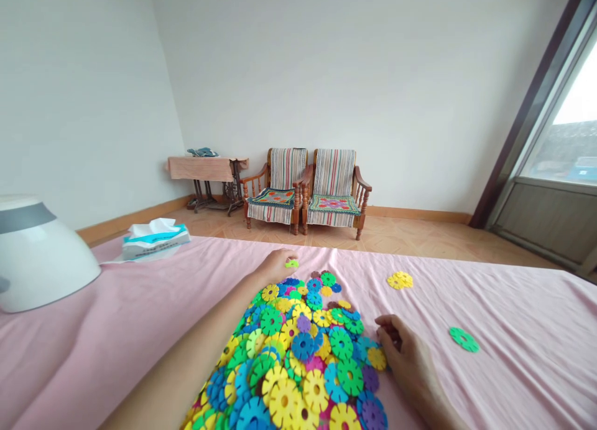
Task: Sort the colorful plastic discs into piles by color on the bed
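Note:
A heap of notched plastic snowflake discs (284, 399) in yellow, green, blue, purple and pink lies on the pink cloth before me. My left hand (278, 266) reaches over the left of the heap to its far end. Its fingers are closed on a small lime-yellow snowflake disc (291, 264). My right hand (408, 352) is at the heap's right edge, thumb and forefinger apart and the other fingers loosely curled. No disc shows in it. A yellow disc (377, 358) lies right beside its thumb.
To the right of the heap lie a few overlapping yellow discs (400, 280) and a single green disc (464, 339). A tissue pack (156, 240) and a white rounded appliance (44, 262) stand on the left. Beyond the pink cloth (522, 305) are two wooden armchairs (334, 175).

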Motion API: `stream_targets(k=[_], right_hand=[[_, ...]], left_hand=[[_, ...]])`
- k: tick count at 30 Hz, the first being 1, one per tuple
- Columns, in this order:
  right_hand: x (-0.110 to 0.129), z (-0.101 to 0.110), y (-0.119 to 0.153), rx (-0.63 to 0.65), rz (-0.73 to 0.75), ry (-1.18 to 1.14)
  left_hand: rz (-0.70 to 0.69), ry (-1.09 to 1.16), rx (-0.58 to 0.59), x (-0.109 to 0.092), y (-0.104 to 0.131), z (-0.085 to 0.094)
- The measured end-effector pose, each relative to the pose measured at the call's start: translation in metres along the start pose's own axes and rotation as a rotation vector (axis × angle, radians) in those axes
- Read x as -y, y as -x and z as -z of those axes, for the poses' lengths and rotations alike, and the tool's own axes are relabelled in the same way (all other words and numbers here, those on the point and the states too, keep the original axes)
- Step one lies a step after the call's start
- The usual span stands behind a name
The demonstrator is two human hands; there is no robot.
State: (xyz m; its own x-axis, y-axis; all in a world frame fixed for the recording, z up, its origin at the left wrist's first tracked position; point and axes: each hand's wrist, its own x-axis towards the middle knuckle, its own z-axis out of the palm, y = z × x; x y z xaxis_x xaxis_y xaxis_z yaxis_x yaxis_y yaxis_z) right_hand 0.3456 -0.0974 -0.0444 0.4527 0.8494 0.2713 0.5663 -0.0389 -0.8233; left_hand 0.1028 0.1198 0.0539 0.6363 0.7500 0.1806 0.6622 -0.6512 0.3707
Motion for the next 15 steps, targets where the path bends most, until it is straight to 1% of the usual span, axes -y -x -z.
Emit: stream_targets(k=[4, 7, 9, 11, 13, 15], right_hand=[[0.007, 0.003, 0.004, 0.017, 0.025, 0.019], [0.019, 0.005, 0.011, -0.005, 0.075, 0.070], [0.027, 0.005, 0.016, 0.009, 0.181, 0.115], [0.037, 0.003, 0.021, 0.043, 0.323, 0.160], [0.047, 0.000, 0.026, 0.094, 0.446, 0.207], [0.055, -0.002, 0.031, 0.150, 0.529, 0.261]], left_hand=[[-0.113, 0.102, 0.053, -0.021, 0.050, 0.016], [-0.155, 0.131, 0.065, -0.033, 0.088, 0.028], [-0.179, 0.139, 0.076, -0.037, 0.111, 0.033], [-0.197, 0.148, 0.065, -0.041, 0.131, 0.033], [-0.201, 0.146, 0.027, -0.045, 0.148, 0.028], [-0.202, 0.123, 0.000, -0.050, 0.162, 0.022]])
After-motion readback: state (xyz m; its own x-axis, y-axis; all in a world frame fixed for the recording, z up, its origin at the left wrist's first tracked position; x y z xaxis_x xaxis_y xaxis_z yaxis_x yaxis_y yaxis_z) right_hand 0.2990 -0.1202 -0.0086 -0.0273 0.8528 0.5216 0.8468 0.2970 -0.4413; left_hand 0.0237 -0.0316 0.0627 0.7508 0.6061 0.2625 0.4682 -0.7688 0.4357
